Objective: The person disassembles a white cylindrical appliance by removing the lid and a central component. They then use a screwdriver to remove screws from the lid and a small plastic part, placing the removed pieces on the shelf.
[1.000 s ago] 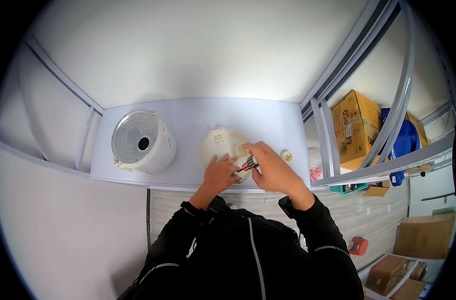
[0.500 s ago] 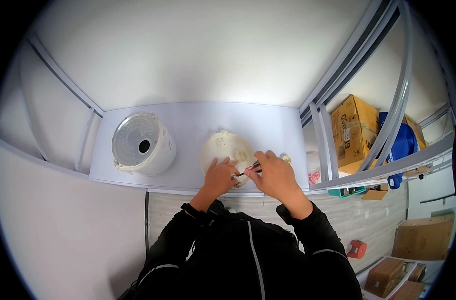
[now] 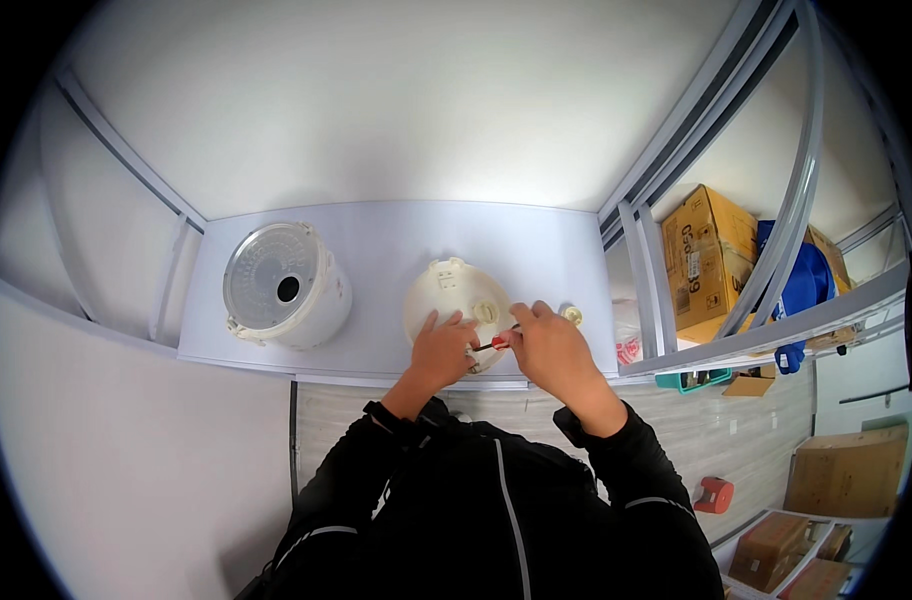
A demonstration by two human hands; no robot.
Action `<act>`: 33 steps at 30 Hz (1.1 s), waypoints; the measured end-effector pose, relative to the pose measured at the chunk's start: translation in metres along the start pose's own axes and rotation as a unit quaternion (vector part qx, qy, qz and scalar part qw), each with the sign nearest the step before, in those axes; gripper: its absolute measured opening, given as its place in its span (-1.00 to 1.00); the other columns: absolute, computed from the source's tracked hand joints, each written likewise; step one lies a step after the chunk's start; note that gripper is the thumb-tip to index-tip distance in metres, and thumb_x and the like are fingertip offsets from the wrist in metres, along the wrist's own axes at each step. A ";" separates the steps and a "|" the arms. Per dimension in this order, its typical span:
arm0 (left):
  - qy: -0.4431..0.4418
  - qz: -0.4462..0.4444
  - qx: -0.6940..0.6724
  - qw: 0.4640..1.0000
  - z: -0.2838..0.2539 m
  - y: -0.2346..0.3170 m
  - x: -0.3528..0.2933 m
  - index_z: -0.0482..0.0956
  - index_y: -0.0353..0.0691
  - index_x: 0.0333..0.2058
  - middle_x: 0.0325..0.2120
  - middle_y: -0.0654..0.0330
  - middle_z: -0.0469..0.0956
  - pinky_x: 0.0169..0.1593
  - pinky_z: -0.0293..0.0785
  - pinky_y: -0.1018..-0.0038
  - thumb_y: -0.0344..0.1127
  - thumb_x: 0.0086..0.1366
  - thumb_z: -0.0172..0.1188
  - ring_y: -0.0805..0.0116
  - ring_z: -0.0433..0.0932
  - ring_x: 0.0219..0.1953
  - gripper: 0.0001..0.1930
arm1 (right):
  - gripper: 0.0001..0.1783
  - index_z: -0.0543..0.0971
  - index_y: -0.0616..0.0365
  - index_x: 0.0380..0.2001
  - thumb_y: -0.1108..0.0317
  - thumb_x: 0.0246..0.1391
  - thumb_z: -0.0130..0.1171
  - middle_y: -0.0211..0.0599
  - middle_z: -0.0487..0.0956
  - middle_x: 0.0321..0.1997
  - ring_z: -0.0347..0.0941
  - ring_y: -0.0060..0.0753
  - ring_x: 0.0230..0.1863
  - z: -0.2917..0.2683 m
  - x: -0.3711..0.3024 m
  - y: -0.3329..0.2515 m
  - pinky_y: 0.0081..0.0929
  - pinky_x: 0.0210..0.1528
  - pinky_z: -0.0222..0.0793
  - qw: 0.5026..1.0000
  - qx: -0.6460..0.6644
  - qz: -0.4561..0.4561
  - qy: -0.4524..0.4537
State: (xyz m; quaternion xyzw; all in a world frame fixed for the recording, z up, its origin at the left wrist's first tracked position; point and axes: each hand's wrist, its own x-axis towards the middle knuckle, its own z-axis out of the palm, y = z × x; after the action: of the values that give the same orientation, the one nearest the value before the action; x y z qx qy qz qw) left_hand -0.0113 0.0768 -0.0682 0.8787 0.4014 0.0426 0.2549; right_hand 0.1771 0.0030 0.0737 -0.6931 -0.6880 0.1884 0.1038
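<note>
A round cream plastic lid (image 3: pixel 431 302) lies with its inner side up near the table's front edge. My left hand (image 3: pixel 441 352) grips its near left edge, fingers over the rim. My right hand (image 3: pixel 554 350) is closed around a screwdriver (image 3: pixel 499 342) with a red and dark handle. The thin shaft points left, its tip close to my left fingertips at the lid's near edge; the exact contact is hidden. A raised round piece (image 3: pixel 486 312) shows inside the lid. Just right of my right hand sits a small round yellowish part (image 3: pixel 572 316).
At the table's left stands a white cooker-like body (image 3: pixel 328 312) with a metal disc base (image 3: pixel 266 270) facing up. Beyond the right frame post (image 3: pixel 648 280) are a yellow carton (image 3: pixel 698 270), blue cloth (image 3: pixel 811 290) and a teal bin (image 3: pixel 691 382). A red stool (image 3: pixel 714 496) is on the floor.
The screwdriver's handle has turned in my right fingers, so more of its red side shows. The lid has shifted very slightly to the right. Both hands stay nearly in place.
</note>
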 end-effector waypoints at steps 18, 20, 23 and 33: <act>-0.022 0.008 0.034 0.999 0.004 -0.004 -0.002 0.70 0.01 -0.18 0.31 0.39 0.56 0.63 -0.11 0.00 -0.30 0.18 0.49 0.30 0.25 0.55 -0.77 | -0.56 0.54 0.23 0.12 0.41 0.20 0.33 -0.01 0.60 -0.20 0.62 0.21 -0.21 0.009 0.000 0.004 -0.06 -0.18 0.57 0.965 0.073 -0.219 0.125; -0.032 0.015 0.041 0.999 0.003 -0.003 -0.002 0.69 0.01 -0.20 0.31 0.37 0.56 0.63 -0.12 0.00 -0.32 0.18 0.46 0.30 0.25 0.55 -0.79 | -0.56 0.54 0.22 0.12 0.41 0.19 0.34 0.00 0.61 -0.20 0.63 0.21 -0.19 0.013 -0.004 0.000 -0.06 -0.17 0.57 0.974 0.085 -0.174 0.117; -0.050 0.006 0.050 0.997 -0.001 -0.002 -0.002 0.69 0.01 -0.20 0.31 0.36 0.56 0.63 -0.12 0.00 -0.37 0.18 0.39 0.29 0.26 0.55 -0.80 | -0.50 0.54 0.20 0.14 0.48 0.11 0.37 -0.01 0.62 -0.14 0.61 0.21 -0.07 -0.001 -0.006 -0.011 -0.05 -0.09 0.57 1.000 -0.019 0.015 -0.014; -0.012 0.013 0.051 0.999 0.003 -0.001 -0.004 0.70 -0.04 -0.15 0.27 0.32 0.57 0.61 -0.06 -0.03 -0.32 0.25 0.37 0.27 0.28 0.53 -0.81 | -0.49 0.52 0.15 0.20 0.34 0.20 0.38 0.00 0.62 -0.04 0.62 0.19 -0.17 0.015 -0.003 0.008 -0.04 -0.11 0.58 0.969 0.101 -0.200 0.107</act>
State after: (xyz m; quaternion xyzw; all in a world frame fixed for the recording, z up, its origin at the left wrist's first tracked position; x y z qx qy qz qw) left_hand -0.0133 0.0734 -0.0708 0.8962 0.3883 0.0149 0.2142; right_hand 0.1782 -0.0024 0.0576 -0.5436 -0.7747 0.1571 0.2823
